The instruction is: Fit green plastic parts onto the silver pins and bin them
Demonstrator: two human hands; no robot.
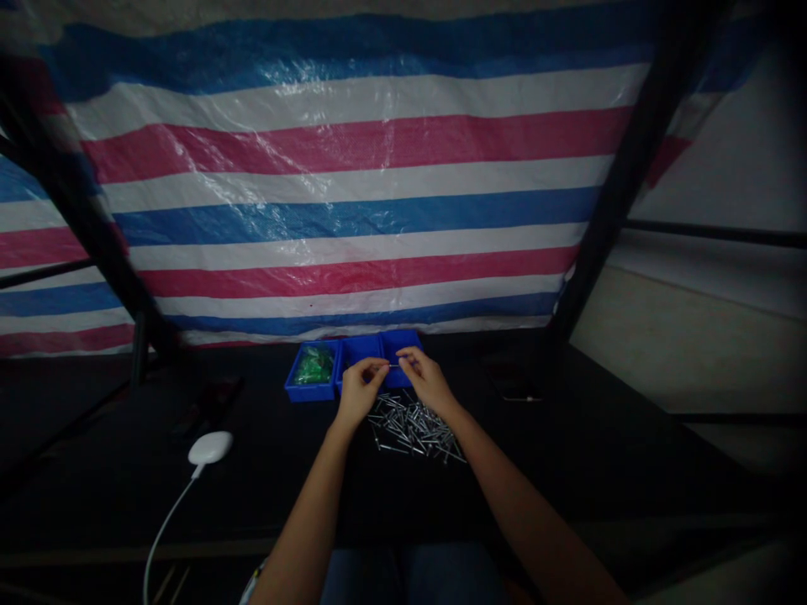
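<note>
My left hand [361, 390] and my right hand [429, 383] are held close together over the front of the blue bins. Fingertips of both hands pinch a thin, shiny metal screw [394, 365] that lies level between them. Just below, a loose pile of long silvery screws [413, 427] covers part of the black table; my right wrist overlaps its edge. Behind my hands stand a middle blue bin [359, 346] and a right blue bin [402, 338], their contents partly hidden. A left blue bin [310, 392] holds green pieces in clear plastic.
On the left of the black table [271, 479] lies a white rounded device [210, 447] with a cable running off the front edge. A dark flat object [520, 388] lies at right. Behind hangs a striped plastic sheet [378, 143] between black posts.
</note>
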